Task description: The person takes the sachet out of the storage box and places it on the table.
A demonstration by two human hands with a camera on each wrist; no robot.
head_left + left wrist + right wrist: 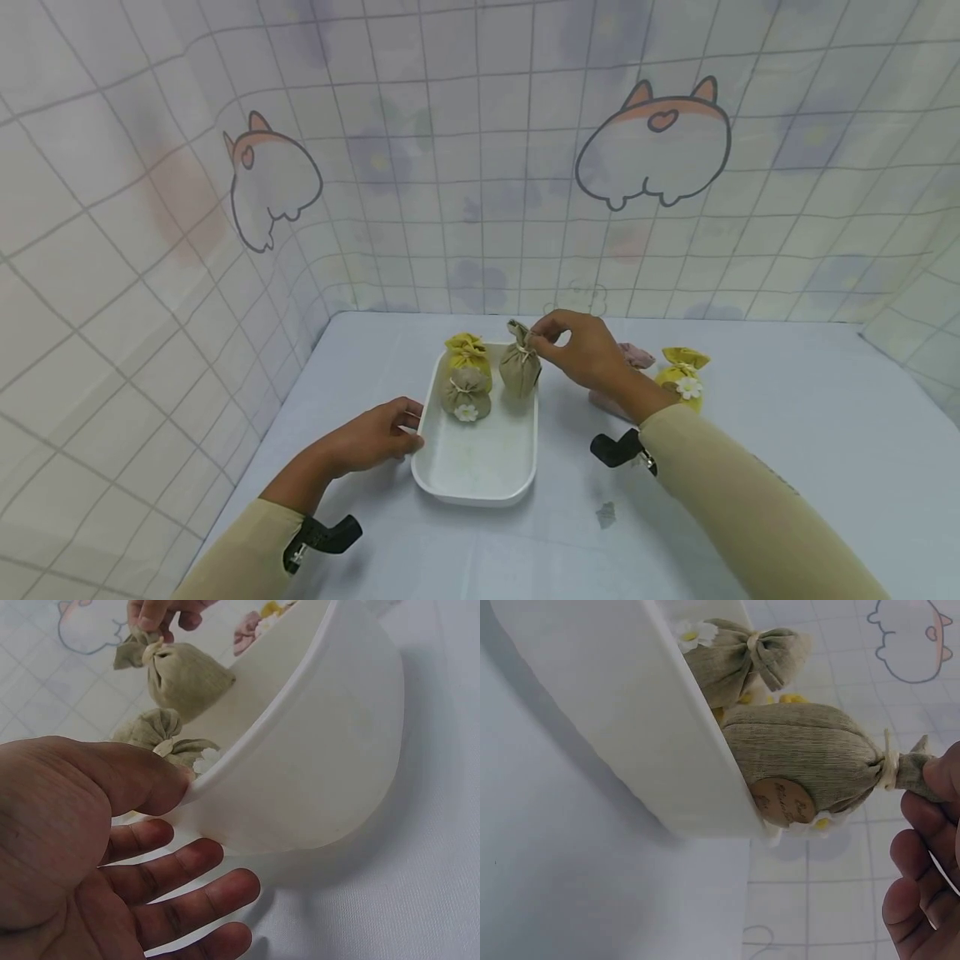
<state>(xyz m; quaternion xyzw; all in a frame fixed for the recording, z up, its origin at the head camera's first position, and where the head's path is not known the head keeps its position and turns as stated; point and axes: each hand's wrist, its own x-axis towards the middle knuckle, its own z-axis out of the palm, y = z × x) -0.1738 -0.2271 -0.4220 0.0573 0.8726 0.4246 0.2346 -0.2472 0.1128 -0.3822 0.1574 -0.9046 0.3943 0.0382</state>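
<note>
- Here's the white tray point(472, 462), centre stage on the table point(787, 400), and everything gets placed by it.
- The right hand point(585, 346) has a tan pouch point(519, 371) pinched by its gathered neck, thumb and fingertips together above the string.
- And where's that pouch? At the tray's far right corner, upright in the head view, close by the right wall! Whether its base touches the tray floor, I cannot tell.
- Right wrist view now: a round tag point(784, 801) on the pouch's side, lettering too blurred to call.
- Over on the tray's left edge, the left hand point(375, 435), fingers relaxed and spread outside the wall, thumb at the rim; a steadying touch, by my reading, rather than a grip.
- Inside the tray, left side: a yellow pouch point(471, 358) at the back and, just in front of it, a flowered tan pouch point(465, 392).
- Right of the tray, a pink pouch point(636, 356) partly hidden by the arm, and a second yellow pouch point(670, 377) beyond it.
- The step in hand looks like setting this pouch in the tray. The next move, I'd judge, calls for a settled base inside the right wall, then loosened fingertips.
</note>
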